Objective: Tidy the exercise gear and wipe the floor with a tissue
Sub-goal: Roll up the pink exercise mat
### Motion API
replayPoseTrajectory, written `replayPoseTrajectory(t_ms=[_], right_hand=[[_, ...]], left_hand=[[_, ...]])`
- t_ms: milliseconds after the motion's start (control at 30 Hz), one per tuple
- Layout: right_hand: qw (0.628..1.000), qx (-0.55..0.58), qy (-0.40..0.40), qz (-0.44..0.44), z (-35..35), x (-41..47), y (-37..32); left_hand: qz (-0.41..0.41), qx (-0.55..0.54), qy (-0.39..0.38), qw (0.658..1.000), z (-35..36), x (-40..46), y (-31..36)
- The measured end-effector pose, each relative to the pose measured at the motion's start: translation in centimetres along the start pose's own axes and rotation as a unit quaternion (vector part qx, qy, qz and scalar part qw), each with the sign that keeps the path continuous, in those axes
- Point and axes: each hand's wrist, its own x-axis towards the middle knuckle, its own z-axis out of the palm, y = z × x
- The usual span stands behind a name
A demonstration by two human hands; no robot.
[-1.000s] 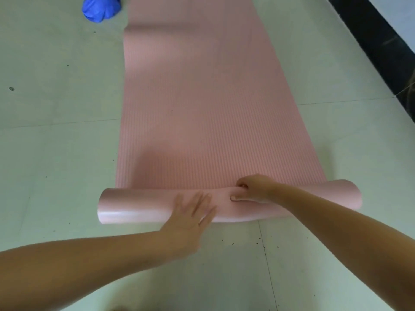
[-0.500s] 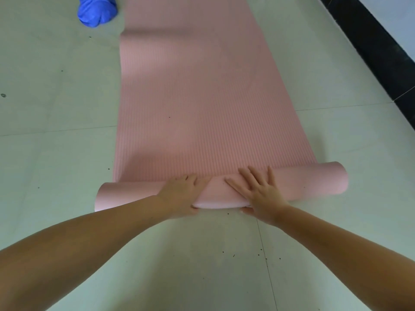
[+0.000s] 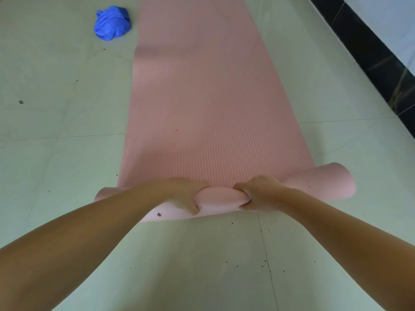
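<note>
From the head view I see a pink exercise mat [image 3: 208, 97] lying flat on the pale tiled floor [image 3: 56, 176], running from the top centre of the frame down to the lower middle. Its near end is rolled into a tube [image 3: 323, 182] that spans the mat's width, with the right end of the tube open and showing past the mat's edge.

My left hand [image 3: 186, 194] grips the roll just left of centre, fingers curled over the top and thumb underneath. My right hand [image 3: 258, 194] grips the roll just right of centre in the same way. The two hands sit near each other, with a short bulge of roll between them. Both forearms enter from the lower corners of the frame.

A crumpled blue cloth [image 3: 112, 23] lies on the floor at the upper left, just beside the mat's left edge. Small dark specks [image 3: 265, 261] dot the floor in the lower right. A dark skirting band [image 3: 377, 52] runs along the upper right.
</note>
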Motion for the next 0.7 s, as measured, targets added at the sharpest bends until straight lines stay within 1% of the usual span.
replayPoseTrajectory(t_ms=[133,233,300,433,533,600,700], right_hand=[[0.998,0.044,-0.031,-0.015,-2.0,-0.1,-1.6],[0.995,0.074,-0.068,-0.029,-2.7,0.0,-2.7],[0.991,0.093,-0.088,-0.035,-2.7,-0.2,-3.1],[0.987,0.103,-0.112,-0.046,-1.8,-0.8,-3.8],[0.979,0.147,-0.136,-0.04,-0.4,-1.0,-4.5],[0.97,0.177,-0.163,-0.03,0.3,-0.6,-4.7],[0.954,0.182,-0.237,-0.009,-0.2,1.3,-3.9]], left_hand=[[0.001,-0.044,-0.061,0.997,-1.0,-1.3,-1.0],[0.005,-0.042,-0.083,0.996,-1.1,-2.3,-1.3],[0.003,-0.04,-0.092,0.995,-0.6,-2.9,-1.5],[0.005,-0.076,-0.097,0.992,1.3,-3.6,-1.4],[0.02,-0.072,-0.14,0.987,2.2,-3.2,-1.5],[0.03,-0.089,-0.173,0.98,2.6,-2.6,-2.1],[0.023,-0.128,-0.216,0.968,2.4,-1.2,-3.2]])
